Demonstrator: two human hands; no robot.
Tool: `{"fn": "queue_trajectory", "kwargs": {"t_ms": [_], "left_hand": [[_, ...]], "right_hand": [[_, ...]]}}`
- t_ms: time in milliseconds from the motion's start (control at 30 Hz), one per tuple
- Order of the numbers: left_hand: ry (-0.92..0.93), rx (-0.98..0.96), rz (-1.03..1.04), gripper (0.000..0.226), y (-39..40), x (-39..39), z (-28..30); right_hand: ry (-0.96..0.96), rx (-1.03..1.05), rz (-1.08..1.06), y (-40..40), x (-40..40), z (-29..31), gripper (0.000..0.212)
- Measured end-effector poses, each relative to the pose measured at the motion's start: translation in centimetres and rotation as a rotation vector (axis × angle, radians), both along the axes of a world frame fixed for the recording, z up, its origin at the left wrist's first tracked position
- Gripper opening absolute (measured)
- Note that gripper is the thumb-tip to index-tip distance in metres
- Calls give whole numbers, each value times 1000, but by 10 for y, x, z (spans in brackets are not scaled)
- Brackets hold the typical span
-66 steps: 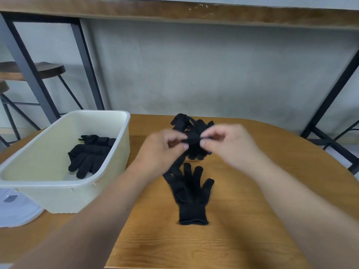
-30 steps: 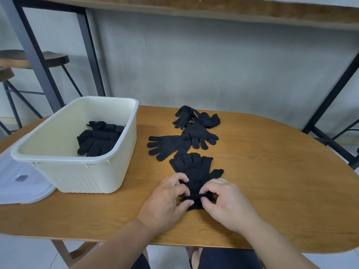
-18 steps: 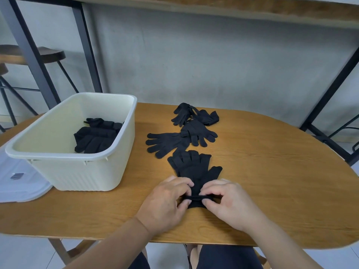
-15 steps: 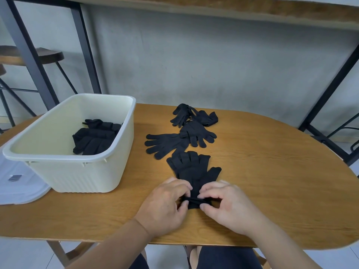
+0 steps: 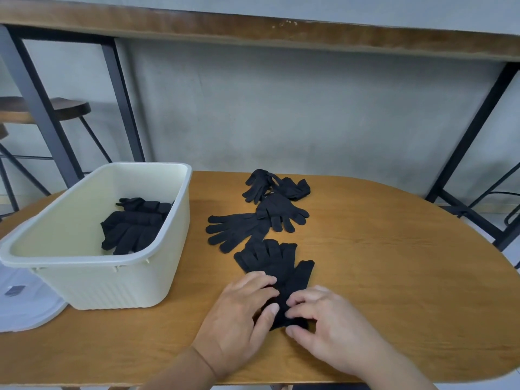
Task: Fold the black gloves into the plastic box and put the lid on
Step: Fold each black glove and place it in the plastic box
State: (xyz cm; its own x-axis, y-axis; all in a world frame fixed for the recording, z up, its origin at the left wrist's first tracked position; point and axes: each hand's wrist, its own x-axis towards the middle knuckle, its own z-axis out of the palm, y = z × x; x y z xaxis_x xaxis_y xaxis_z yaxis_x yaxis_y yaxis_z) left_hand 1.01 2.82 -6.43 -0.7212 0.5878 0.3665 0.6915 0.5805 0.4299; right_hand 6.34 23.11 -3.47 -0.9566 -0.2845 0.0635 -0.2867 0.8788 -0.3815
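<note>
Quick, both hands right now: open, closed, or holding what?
Left hand: pinching the cuff end of the nearest black glove.
Right hand: pinching the same cuff end.

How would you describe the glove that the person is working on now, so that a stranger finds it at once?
Start at the cream plastic box on the wooden table. Right of it runs a line of black gloves; take the nearest glove. Only it has the left hand and right hand at its cuff.

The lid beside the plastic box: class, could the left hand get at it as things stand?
Probably yes. The lid lies uncovered left of the plastic box; the left hand would first release the glove.
</note>
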Motion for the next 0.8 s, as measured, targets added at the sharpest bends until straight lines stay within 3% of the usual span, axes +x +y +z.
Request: {"fn": "queue_trajectory", "kwargs": {"t_ms": [133,333,467,600,667,800], "left_hand": [[-31,-186,73,57,7,-4,2],[-18,-292,232,45,25,-26,14],[-108,-423,209,52,26,-40,11],[-72,-570,370,55,26,-44,13],[-16,-547,380,54,32,-46,15],[-71,-386,116,54,44,-44,14]], "right_hand": [[-8,-17,-1,-2,1,3,39],[-27,-55,-5,-3,-3,8,33],[-25,-72,-13,-4,-8,10,30],[-30,-78,-24,-4,-8,9,29],[-29,-88,-31,-3,-9,9,28],[-34,-94,-34,-3,-11,10,27]]}}
